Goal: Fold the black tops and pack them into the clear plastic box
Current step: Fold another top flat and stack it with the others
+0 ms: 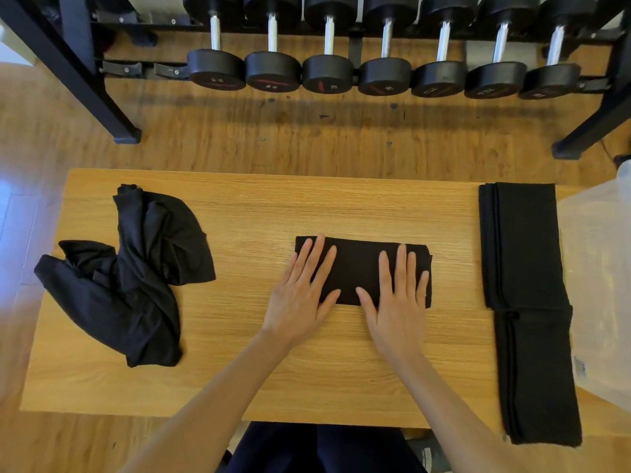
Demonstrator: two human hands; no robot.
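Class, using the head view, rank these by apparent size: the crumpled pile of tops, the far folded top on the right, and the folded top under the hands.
1. crumpled pile
2. far folded top
3. folded top under the hands

Light oak-grained wooden worktop (239, 370); plain black folded fabric top (362, 271); crumpled black tops (136, 285); clear plastic box (601, 268); black dumbbells (273, 71) with red marks

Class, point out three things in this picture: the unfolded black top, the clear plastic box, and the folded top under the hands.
unfolded black top (136, 278), head view, middle of the crumpled fabric
clear plastic box (601, 268), head view, its near wall
folded top (358, 268), head view, bare fabric between the hands
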